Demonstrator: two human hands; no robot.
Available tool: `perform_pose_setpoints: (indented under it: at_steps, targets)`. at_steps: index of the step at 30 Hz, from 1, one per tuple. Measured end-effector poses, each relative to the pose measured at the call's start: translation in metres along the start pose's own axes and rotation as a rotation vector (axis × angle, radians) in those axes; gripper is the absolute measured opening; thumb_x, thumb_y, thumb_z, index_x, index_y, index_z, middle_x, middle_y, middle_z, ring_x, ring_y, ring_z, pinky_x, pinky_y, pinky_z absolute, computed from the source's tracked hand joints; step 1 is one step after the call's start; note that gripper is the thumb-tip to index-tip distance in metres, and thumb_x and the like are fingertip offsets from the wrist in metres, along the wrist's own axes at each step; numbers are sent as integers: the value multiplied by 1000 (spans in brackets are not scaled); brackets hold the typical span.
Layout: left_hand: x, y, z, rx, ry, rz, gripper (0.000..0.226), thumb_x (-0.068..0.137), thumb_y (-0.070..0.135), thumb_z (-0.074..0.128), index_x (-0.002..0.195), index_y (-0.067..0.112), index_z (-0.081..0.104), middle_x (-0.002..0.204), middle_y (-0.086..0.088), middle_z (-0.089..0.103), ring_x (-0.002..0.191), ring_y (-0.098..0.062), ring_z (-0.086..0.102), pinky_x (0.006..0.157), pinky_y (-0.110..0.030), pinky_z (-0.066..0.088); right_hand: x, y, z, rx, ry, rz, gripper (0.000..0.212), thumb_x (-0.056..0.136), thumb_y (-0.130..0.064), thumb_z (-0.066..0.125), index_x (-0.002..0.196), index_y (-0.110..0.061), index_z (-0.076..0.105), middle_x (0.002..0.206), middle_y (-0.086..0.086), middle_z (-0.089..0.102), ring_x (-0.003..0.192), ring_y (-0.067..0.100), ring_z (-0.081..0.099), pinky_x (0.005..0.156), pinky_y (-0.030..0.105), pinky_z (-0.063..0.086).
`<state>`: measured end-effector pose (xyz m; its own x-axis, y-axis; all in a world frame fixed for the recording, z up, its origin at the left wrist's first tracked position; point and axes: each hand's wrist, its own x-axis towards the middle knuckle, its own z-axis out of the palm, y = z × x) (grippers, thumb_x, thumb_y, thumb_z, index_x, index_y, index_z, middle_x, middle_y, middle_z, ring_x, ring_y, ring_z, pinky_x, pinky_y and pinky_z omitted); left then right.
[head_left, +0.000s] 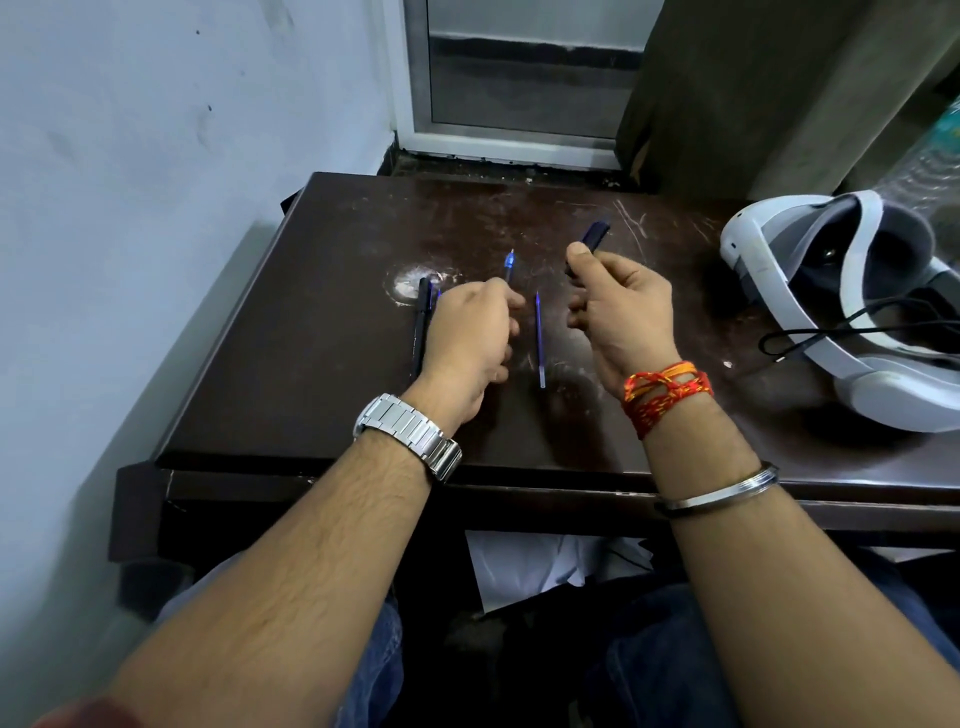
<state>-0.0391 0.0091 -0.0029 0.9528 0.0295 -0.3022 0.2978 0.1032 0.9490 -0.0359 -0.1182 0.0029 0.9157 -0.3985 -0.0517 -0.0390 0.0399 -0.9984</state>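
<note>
My left hand (470, 332) hovers over the dark wooden table (291, 322) and pinches a blue pen (509, 262) whose tip points away from me. A dark pen cap (589, 244) sticks up out of my right hand (618, 306), gripped between thumb and fingers. A thin blue refill (539, 338) lies on the table between my two hands. Left of my left hand a black pen (422, 325) lies flat, with a second blue piece partly hidden beside it.
A white headset (810, 306) with a black cable (831, 327) sits on the table's right side. A pale wall runs along the left, a window frame (415, 78) stands behind the table. Papers (545, 566) lie under the table by my knees.
</note>
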Motion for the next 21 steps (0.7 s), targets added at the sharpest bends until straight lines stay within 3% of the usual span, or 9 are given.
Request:
perform_pose_setpoints:
  at_steps: [3,5,7,13,16,18,21]
  targets:
    - [3,-5,-3,82,42,81,18,94,14,56,81,7,66,65,-2,48,43,-12,43,38,-26,39,8,8,-13,-574,-14,14,31,87,-33,72,80,-3,69,75,15,72,59,20,65,65,41,60]
    - [4,-7,-3,159,51,126,22,96,16,61,82,1,67,66,-4,48,42,-10,48,48,-31,54,9,13,-19,-752,0,21,30,80,-32,78,71,-8,62,81,18,74,74,29,72,76,46,60]
    - [4,-9,-4,156,58,125,23,95,15,67,74,6,68,62,-2,51,43,-8,52,54,-32,59,9,14,-19,-782,5,15,30,78,-31,81,63,-13,62,76,15,73,77,29,72,79,46,60]
    - [0,-10,-9,291,111,206,23,81,25,84,64,28,68,65,7,67,58,-11,62,55,-19,52,12,17,-14,-815,-22,12,34,81,-39,78,81,-5,76,81,13,74,93,30,70,90,44,56]
    - [0,-10,-10,311,108,208,24,75,26,89,63,29,68,68,6,71,65,-18,68,62,-36,60,8,16,-11,-827,45,-81,40,82,-46,74,75,-7,73,75,8,70,87,27,70,83,41,58]
    - [1,-9,-11,332,107,219,21,71,27,92,70,28,70,75,5,74,73,-17,74,71,-40,64,6,13,-8,-775,92,-155,42,85,-51,69,71,-12,71,70,4,69,78,23,69,77,39,59]
    - [1,-8,-12,369,97,231,22,67,28,94,79,20,77,81,0,77,77,-19,76,76,-43,64,-1,9,1,-545,-16,-117,47,83,-57,67,62,-15,68,58,0,67,56,14,63,62,34,56]
